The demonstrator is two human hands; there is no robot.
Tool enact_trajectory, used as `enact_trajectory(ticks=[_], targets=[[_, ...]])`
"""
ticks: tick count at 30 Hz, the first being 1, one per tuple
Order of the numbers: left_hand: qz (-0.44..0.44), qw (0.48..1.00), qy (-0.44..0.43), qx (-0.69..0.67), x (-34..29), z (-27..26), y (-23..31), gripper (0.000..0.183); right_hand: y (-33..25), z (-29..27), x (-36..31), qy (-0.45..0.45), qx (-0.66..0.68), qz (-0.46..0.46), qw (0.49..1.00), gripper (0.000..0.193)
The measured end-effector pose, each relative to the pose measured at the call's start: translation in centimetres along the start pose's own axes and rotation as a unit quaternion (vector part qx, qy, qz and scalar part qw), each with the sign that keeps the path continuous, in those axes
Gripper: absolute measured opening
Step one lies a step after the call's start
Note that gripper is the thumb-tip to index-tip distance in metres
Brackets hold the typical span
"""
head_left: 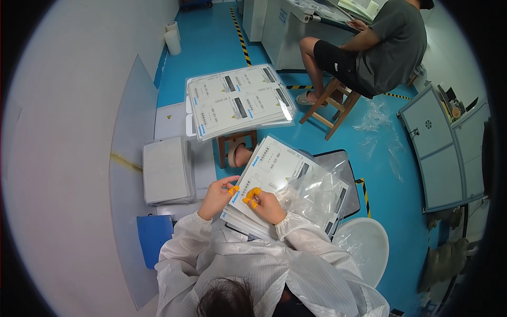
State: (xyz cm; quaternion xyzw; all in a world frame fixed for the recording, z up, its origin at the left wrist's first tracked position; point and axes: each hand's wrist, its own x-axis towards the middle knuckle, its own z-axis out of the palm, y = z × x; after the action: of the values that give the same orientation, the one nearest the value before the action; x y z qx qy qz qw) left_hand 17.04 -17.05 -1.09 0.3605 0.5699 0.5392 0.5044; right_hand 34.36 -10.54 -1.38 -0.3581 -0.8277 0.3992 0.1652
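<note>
A stack of white printed panels rests in front of me at a slant, with small blue and black print on its top panel. At its left edge my left hand closes on the top panel, its yellow-covered thumb lying on the face. My right hand is over the same panel, fingers curled into a pinch with yellow finger cots on them. What the pinch holds, if anything, is too small to make out. Crumpled clear plastic film covers the right part of the stack, beside my right wrist.
Ahead, more printed panels are piled on a wooden stool. Plain white panels stand left, near a blue bin. A white tub holds film at right. A seated person works at a machine beyond.
</note>
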Motion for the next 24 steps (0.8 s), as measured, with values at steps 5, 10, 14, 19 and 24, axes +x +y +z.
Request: enact_trajectory(ticks=[5,10,14,19,24], targets=[[0.019,1.000,0.002,0.021,0.4,0.4,0.2,0.040,-1.5,0.1,-0.7,-0.082,-0.050,-0.055,0.994,0.027],[0.030,0.999,-0.010,0.033,0.7,0.5,0.4,0.040,1.2,0.7,-0.4,-0.024,-0.012,-0.040,0.999,0.031],[0.033,0.999,-0.002,0.022,0.8,0.3,-0.1,0.041,-3.0,-1.3,-0.6,-0.070,-0.032,-0.018,0.997,0.028],[0.044,0.998,-0.011,0.053,0.8,0.5,0.2,0.040,-0.7,0.2,-0.8,-0.039,-0.036,-0.040,0.998,0.024],[0.026,0.999,-0.012,0.031,0.5,0.5,0.6,0.039,0.3,0.4,-0.9,0.014,-0.005,-0.030,0.999,0.023]])
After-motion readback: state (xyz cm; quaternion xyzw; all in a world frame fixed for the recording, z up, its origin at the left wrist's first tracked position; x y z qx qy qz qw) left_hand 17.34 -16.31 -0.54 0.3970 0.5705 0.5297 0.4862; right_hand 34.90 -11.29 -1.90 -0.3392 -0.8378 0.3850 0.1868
